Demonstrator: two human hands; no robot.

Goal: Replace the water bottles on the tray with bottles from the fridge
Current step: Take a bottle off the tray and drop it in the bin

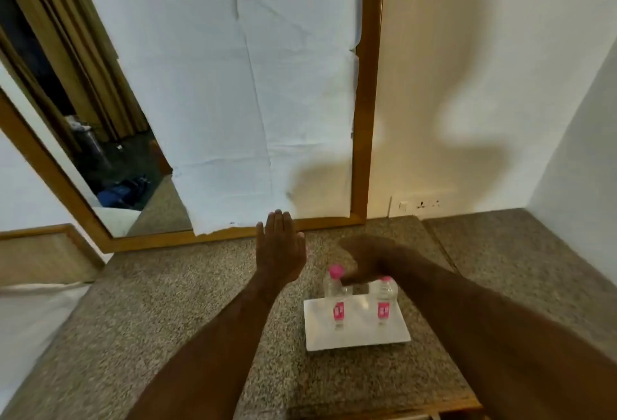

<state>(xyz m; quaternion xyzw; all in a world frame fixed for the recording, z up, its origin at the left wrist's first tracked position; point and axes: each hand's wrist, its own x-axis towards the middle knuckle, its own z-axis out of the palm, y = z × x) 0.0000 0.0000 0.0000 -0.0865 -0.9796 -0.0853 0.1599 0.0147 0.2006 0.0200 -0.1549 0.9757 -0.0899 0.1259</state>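
From the head camera, a speckled granite table runs up to a wall with a wood-framed mirror, most of its glass covered by white sheeting. The uncovered strip of glass on the left reflects curtains and a dark room. A wall socket sits low on the cream wall to the right of the frame, where the person's shadow falls.

One white tray lies flat on the table, right of centre. Two clear water bottles stand upright on it, each with a pink cap and pink label: the left bottle and the right bottle, set apart side by side at the tray's far half.

Two bare forearms reach in. The left hand is held up flat, fingers straight and together, empty, left of the tray and apart from both bottles. The right hand hangs bent at the wrist above the bottle tops, blocking the view between the two caps; its fingertips point down towards the left bottle's neck, just under the pink cap. The hand is blurred, so whether the fingers touch or close on that bottle cannot be told.
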